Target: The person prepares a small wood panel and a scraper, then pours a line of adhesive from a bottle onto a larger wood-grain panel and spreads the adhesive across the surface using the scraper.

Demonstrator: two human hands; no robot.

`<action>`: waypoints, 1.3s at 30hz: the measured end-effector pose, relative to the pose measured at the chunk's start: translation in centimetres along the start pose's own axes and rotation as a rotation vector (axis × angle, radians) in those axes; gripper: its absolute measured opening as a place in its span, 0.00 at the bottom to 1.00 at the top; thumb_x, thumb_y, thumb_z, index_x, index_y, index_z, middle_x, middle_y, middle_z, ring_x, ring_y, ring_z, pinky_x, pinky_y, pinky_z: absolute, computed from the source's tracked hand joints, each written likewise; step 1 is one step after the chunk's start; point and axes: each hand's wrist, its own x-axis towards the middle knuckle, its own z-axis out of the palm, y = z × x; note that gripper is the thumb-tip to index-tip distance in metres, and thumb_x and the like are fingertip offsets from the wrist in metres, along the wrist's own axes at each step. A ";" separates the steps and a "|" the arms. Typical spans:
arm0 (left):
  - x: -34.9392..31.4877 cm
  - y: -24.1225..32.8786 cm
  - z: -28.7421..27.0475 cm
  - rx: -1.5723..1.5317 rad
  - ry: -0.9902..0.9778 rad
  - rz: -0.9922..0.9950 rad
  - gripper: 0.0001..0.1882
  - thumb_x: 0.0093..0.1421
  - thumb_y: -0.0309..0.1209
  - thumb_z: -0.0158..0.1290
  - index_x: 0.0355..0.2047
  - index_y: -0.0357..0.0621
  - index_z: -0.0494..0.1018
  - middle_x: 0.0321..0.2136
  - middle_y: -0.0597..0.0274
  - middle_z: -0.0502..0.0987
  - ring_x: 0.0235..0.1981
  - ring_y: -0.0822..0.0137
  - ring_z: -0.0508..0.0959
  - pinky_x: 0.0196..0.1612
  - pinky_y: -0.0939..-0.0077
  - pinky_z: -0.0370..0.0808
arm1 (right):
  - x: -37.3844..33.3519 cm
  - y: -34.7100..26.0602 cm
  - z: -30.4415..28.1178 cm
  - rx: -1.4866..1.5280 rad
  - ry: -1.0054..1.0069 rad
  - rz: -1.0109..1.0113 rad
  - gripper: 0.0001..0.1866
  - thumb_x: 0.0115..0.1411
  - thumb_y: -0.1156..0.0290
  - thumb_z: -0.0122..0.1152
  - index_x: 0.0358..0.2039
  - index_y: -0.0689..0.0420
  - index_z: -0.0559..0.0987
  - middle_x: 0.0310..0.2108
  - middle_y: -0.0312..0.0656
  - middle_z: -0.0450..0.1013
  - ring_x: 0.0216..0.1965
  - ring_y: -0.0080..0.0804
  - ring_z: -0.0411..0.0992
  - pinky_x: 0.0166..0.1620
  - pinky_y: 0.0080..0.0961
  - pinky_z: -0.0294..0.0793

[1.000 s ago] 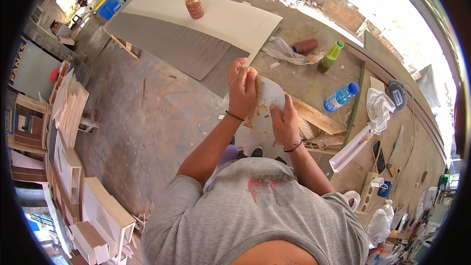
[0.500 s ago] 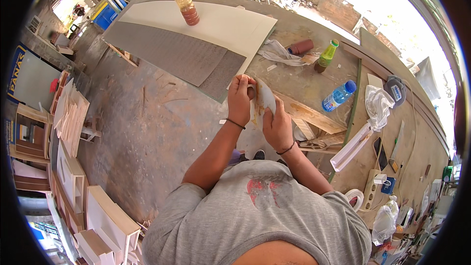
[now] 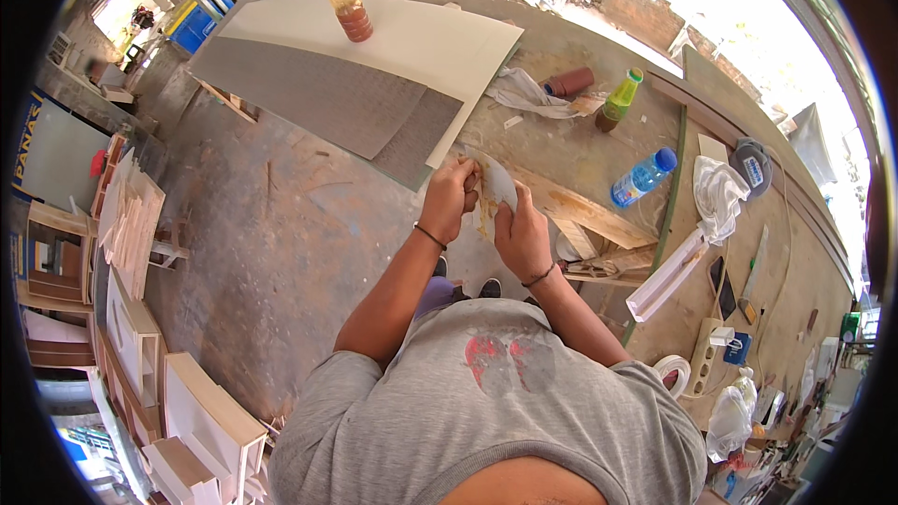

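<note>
Between my hands is a thin, bent pale grey sheet [image 3: 499, 189] smeared with yellow-brown stains. My right hand [image 3: 523, 236] pinches its right edge, the thumb lying over the near face. At its left edge my left hand [image 3: 451, 194] is closed, fingertips pressed together against the stained side. Whether the left fingers grip the sheet itself or a small bit on it is hidden. The sheet is held in the air in front of my chest, by the workbench's near edge.
On the workbench [image 3: 617, 159] are a blue-capped bottle [image 3: 644, 178], a green bottle [image 3: 619, 100], a brown cup [image 3: 571, 82] and a rag [image 3: 526, 95]. Left of them lies a white board [image 3: 421, 37] with dark grey sheets [image 3: 318, 93] and an orange-topped bottle [image 3: 346, 0]. Wooden cabinets [image 3: 215, 411] stand lower left.
Both hands have shifted slightly left and down with the sheet. My left fingers have curled further and come lower on its stained edge. The surroundings have slid slightly in view.
</note>
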 end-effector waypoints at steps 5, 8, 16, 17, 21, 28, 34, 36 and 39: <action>-1.5 -1.1 0.7 0.952 0.110 0.403 0.10 0.58 0.29 0.49 0.37 0.35 0.73 0.18 0.55 0.73 0.17 0.63 0.74 0.23 0.71 0.69 | 0.4 0.9 -0.2 0.029 -0.004 0.026 0.19 0.56 0.74 0.49 0.48 0.65 0.64 0.22 0.58 0.71 0.26 0.59 0.71 0.28 0.46 0.69; -0.5 -1.8 -0.1 0.937 0.130 0.558 0.09 0.56 0.29 0.50 0.31 0.34 0.74 0.15 0.50 0.70 0.17 0.56 0.74 0.24 0.68 0.70 | 0.1 1.1 0.1 0.030 -0.007 0.000 0.18 0.56 0.74 0.49 0.47 0.65 0.65 0.22 0.59 0.71 0.26 0.60 0.71 0.29 0.46 0.69; -0.6 -1.3 -0.7 0.784 0.000 0.690 0.07 0.59 0.28 0.48 0.29 0.35 0.70 0.34 0.50 0.76 0.31 0.56 0.74 0.38 0.69 0.70 | 0.4 1.0 -0.4 0.127 0.015 0.075 0.17 0.56 0.75 0.48 0.45 0.68 0.65 0.23 0.61 0.71 0.27 0.60 0.72 0.30 0.43 0.70; -0.6 -1.6 -0.8 0.767 0.006 0.744 0.07 0.60 0.27 0.47 0.29 0.36 0.69 0.37 0.51 0.76 0.33 0.57 0.74 0.40 0.70 0.70 | 0.5 1.0 -0.4 0.143 0.015 0.094 0.16 0.56 0.75 0.48 0.45 0.68 0.65 0.23 0.61 0.71 0.27 0.59 0.72 0.30 0.42 0.70; -1.8 -2.6 0.5 0.473 -0.122 0.554 0.07 0.63 0.29 0.45 0.31 0.38 0.67 0.34 0.61 0.76 0.31 0.70 0.71 0.41 0.76 0.68 | 1.8 1.9 -0.8 0.232 0.075 0.225 0.17 0.56 0.75 0.48 0.45 0.69 0.66 0.27 0.57 0.73 0.29 0.48 0.75 0.33 0.35 0.72; -0.2 -3.1 0.1 0.059 -0.024 0.399 0.09 0.66 0.32 0.43 0.31 0.41 0.68 0.28 0.68 0.71 0.27 0.79 0.65 0.36 0.84 0.66 | 2.6 5.1 -1.8 0.540 0.041 0.206 0.15 0.57 0.76 0.49 0.46 0.64 0.69 0.38 0.41 0.73 0.38 0.24 0.69 0.42 0.21 0.69; -1.9 -1.5 0.4 0.533 0.118 0.411 0.15 0.62 0.35 0.49 0.44 0.37 0.73 0.28 0.65 0.70 0.29 0.71 0.70 0.38 0.78 0.68 | 2.4 4.0 -3.2 0.560 0.074 0.270 0.15 0.58 0.77 0.49 0.46 0.65 0.68 0.38 0.42 0.72 0.39 0.23 0.68 0.44 0.20 0.68; -1.8 -0.9 0.6 0.693 0.107 0.562 0.17 0.59 0.36 0.53 0.45 0.39 0.74 0.31 0.61 0.72 0.30 0.67 0.72 0.39 0.76 0.68 | 2.6 2.8 -3.6 0.578 0.022 0.251 0.14 0.58 0.77 0.49 0.46 0.65 0.68 0.38 0.42 0.71 0.38 0.23 0.68 0.43 0.20 0.68; -0.8 -1.7 1.2 0.844 0.168 0.761 0.13 0.57 0.34 0.55 0.40 0.40 0.77 0.32 0.59 0.74 0.36 0.66 0.73 0.39 0.76 0.69 | 2.2 2.5 -3.3 0.563 0.031 0.204 0.14 0.59 0.76 0.49 0.46 0.64 0.67 0.38 0.41 0.71 0.38 0.21 0.67 0.42 0.20 0.68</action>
